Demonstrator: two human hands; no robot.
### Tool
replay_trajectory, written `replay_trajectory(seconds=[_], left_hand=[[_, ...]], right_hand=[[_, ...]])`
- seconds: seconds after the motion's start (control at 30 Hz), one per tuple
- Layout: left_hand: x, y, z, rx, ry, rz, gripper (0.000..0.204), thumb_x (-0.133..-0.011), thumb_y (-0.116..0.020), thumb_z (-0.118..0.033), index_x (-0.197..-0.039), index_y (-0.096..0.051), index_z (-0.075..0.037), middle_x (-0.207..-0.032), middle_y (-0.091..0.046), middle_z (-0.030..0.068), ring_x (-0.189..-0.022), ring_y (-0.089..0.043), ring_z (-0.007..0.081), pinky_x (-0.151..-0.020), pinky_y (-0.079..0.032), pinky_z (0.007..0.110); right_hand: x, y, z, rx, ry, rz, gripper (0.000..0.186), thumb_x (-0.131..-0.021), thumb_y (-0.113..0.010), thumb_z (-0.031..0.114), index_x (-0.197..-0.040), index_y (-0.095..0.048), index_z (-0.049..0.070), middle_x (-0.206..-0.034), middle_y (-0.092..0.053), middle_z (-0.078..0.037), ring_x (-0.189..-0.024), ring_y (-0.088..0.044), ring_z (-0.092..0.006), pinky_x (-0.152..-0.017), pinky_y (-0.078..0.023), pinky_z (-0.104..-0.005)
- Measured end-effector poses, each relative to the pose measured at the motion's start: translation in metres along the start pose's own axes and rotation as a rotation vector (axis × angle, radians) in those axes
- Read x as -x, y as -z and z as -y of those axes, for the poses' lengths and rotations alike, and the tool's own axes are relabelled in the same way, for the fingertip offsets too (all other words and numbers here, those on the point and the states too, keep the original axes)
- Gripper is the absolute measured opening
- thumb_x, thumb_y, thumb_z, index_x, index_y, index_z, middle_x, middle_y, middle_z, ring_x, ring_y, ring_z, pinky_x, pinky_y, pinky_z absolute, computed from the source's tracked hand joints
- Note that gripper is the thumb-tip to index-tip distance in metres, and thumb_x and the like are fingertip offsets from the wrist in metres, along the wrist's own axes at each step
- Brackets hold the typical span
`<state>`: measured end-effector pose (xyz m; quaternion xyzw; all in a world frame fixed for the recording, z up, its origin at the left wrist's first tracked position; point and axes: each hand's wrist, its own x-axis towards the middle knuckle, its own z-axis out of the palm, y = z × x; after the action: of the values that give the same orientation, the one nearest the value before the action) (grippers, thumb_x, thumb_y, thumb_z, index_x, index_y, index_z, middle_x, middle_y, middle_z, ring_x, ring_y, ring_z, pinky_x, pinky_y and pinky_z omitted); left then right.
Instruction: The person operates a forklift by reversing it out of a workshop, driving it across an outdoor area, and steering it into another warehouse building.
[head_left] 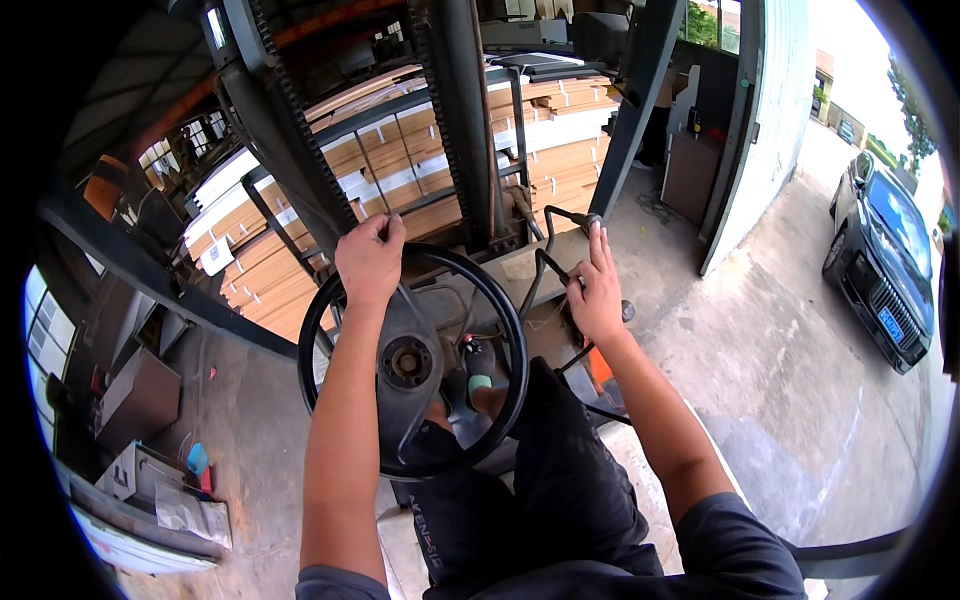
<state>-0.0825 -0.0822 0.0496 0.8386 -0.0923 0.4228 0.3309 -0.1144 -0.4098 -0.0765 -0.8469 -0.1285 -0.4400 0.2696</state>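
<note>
I sit at a forklift's controls. My left hand (370, 262) is closed around the upper left rim of the black steering wheel (521, 345). To the right of the wheel, my right hand (598, 290) is on the control levers. Its index and middle fingers stretch forward to the knob of a bent black lever (565, 211). The thumb and remaining fingers curl at the end of a second control lever (541, 264). My feet are down by the pedals, seen through the wheel.
The upright mast (465, 120) with its chains stands ahead. Beyond it are stacked brown boards (570, 170) with white bands. A dark car (880, 260) is parked outside at right, past a white door panel (765, 140). Brown cabinets (690, 175) stand near the doorway.
</note>
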Motion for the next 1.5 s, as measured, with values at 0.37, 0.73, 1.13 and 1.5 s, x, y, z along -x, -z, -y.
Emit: replay_trajectory(seconds=[0.37, 0.73, 1.13, 1.5], left_hand=[[-0.014, -0.016, 0.008, -0.002, -0.027, 0.0, 0.034, -0.096, -0.067, -0.032, -0.082, -0.069, -0.002, -0.073, -0.065, 0.0208, -0.07, -0.063, 0.0425, -0.065, -0.049, 0.045], [-0.014, -0.029, 0.014, 0.129, -0.03, 0.04, 0.04, -0.102, -0.064, -0.031, -0.078, -0.062, 0.001, -0.063, -0.054, 0.0125, -0.056, -0.048, 0.0224, -0.06, -0.042, 0.035], [-0.017, -0.032, 0.013, 0.128, -0.046, 0.024, 0.038, -0.1, -0.065, -0.029, -0.077, -0.058, 0.001, -0.063, -0.047, 0.0117, -0.058, -0.042, 0.0189, -0.06, -0.04, 0.035], [-0.019, -0.031, 0.015, 0.191, -0.06, -0.004, 0.036, -0.1, -0.065, -0.024, -0.076, -0.054, 0.001, -0.06, -0.042, 0.0094, -0.056, -0.037, 0.0146, -0.057, -0.036, 0.034]], right_hand=[[0.047, -0.004, -0.024, -0.053, 0.03, -0.12, 0.007, -0.085, -0.063, 0.004, -0.088, -0.06, -0.001, -0.167, -0.025, -0.031, -0.154, -0.025, -0.0508, -0.125, -0.027, -0.0538], [0.053, 0.001, -0.032, -0.102, -0.01, -0.12, 0.007, -0.088, -0.064, 0.005, -0.094, -0.066, 0.001, -0.169, -0.023, -0.028, -0.156, -0.023, -0.0491, -0.125, -0.027, -0.0528], [0.056, 0.006, -0.03, -0.07, -0.019, -0.174, 0.009, -0.088, -0.065, 0.008, -0.091, -0.063, 0.0, -0.167, -0.027, -0.029, -0.154, -0.028, -0.048, -0.123, -0.03, -0.0522], [0.051, 0.006, -0.023, -0.069, -0.044, -0.145, 0.008, -0.087, -0.064, 0.004, -0.094, -0.067, 0.0, -0.168, -0.025, -0.029, -0.155, -0.025, -0.0486, -0.123, -0.03, -0.0509]])
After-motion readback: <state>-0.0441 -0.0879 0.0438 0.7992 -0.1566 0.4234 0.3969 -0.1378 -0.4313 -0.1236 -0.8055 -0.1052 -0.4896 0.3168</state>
